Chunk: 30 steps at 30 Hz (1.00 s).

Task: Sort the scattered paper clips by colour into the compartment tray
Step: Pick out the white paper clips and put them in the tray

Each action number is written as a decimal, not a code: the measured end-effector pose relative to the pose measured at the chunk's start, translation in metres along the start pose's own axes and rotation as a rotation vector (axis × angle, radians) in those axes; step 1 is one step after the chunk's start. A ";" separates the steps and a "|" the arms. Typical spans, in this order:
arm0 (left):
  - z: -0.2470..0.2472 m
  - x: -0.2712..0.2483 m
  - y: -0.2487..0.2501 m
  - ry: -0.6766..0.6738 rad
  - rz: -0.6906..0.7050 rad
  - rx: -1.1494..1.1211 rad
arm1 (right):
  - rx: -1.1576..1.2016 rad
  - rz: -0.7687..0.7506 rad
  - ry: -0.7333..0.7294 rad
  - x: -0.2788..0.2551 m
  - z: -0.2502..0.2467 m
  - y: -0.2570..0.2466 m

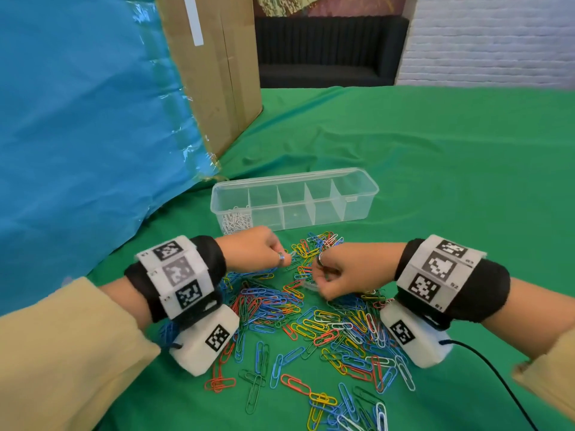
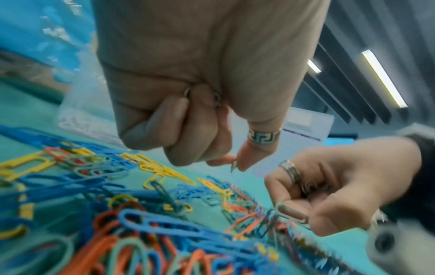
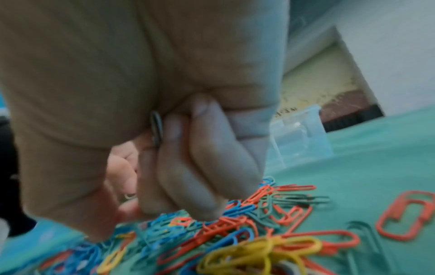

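Note:
A clear compartment tray (image 1: 357, 194) lies on the green cloth just beyond my hands, with white clips (image 1: 237, 219) in its leftmost compartment and the others bare. Coloured paper clips (image 1: 311, 321) are scattered in front of it. My left hand (image 1: 287, 258) hovers over the pile's far edge, fingers curled, pinching a white clip (image 2: 233, 166), with more clip ends (image 2: 216, 99) showing in the fist. My right hand (image 1: 320, 287), close beside it, pinches a white clip (image 2: 290, 214) low over the pile. In the right wrist view another clip (image 3: 156, 130) is tucked under its curled fingers (image 3: 212, 167).
A tall cardboard box (image 1: 214, 73) and a blue plastic sheet (image 1: 77, 119) stand at the left, close to the tray's left end. A black cable (image 1: 497, 377) runs under my right forearm. Green cloth (image 1: 451, 166) stretches to the right and behind the tray.

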<state>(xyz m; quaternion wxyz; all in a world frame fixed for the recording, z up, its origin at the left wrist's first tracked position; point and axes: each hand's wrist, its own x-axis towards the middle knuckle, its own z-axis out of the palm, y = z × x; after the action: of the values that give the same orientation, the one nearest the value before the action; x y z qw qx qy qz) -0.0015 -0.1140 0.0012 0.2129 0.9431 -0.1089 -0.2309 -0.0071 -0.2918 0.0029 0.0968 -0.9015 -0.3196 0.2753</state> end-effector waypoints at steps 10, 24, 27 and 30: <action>-0.004 -0.008 -0.020 -0.166 -0.069 -0.585 | 0.930 0.053 -0.027 -0.005 -0.009 0.008; -0.030 -0.010 -0.044 -0.033 0.117 -1.256 | 0.905 0.002 0.290 0.032 -0.041 -0.024; -0.053 -0.004 -0.043 -0.022 0.129 -1.435 | 1.006 0.048 0.343 0.055 -0.061 -0.032; -0.069 0.006 -0.045 0.008 0.030 -1.588 | 1.159 0.123 0.333 0.080 -0.075 -0.037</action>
<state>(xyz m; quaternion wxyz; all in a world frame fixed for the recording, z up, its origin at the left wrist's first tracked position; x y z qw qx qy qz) 0.0415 -0.0522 0.0338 0.8252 0.5087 0.0763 -0.2332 0.0672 -0.2126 0.0431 0.6046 -0.7498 -0.0458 0.2651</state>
